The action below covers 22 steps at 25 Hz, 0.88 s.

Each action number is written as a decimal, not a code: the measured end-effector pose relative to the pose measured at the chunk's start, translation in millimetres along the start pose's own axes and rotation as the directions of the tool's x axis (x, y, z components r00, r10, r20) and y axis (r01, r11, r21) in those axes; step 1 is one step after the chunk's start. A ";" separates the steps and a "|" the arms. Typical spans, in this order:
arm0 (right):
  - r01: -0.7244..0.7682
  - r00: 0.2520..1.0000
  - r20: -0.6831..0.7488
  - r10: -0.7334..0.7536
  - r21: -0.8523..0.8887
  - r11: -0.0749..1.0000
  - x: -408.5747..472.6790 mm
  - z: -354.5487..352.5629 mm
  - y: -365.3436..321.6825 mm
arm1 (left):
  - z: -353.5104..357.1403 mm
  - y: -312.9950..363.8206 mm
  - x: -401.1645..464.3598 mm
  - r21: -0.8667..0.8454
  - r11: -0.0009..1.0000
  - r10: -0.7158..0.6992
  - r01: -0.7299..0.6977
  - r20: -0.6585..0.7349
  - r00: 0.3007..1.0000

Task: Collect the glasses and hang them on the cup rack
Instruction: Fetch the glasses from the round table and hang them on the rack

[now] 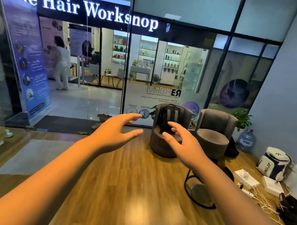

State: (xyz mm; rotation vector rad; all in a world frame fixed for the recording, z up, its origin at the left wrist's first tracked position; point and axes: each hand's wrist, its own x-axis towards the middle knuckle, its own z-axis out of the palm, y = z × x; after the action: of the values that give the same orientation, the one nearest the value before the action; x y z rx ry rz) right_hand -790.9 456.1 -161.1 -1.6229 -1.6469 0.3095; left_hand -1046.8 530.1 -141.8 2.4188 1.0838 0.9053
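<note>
Both bare arms extend forward. Left hand and right hand face each other, near but apart, fingers relaxed and slightly spread, holding nothing.

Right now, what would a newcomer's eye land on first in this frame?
Two bare arms stretch forward, the left hand and right hand open, holding nothing above the wooden floor. Behind the glass wall glows the lit Hair Workshop sign. A black backpack sits on the nearer grey armchair. No glasses or cup rack show.
</note>
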 end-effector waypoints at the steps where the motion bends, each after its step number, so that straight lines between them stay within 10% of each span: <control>1: -0.007 1.000 -0.005 0.007 0.000 1.000 12.4 2.4 7.9 | 4.9 -8.5 13.9 -0.013 1.000 0.005 -0.005 0.006 1.000; 22: -0.317 0.901 -0.326 0.286 -0.046 0.947 251.1 10.3 129.1 | 92.5 -140.1 364.8 -0.197 0.933 0.342 -0.302 0.223 0.913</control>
State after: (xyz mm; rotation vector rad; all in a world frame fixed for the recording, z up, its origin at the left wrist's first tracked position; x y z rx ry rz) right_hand -670.9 711.8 -164.2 -1.8955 -1.1847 0.1146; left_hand -875.7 893.5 -134.1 2.5323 0.5075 0.7157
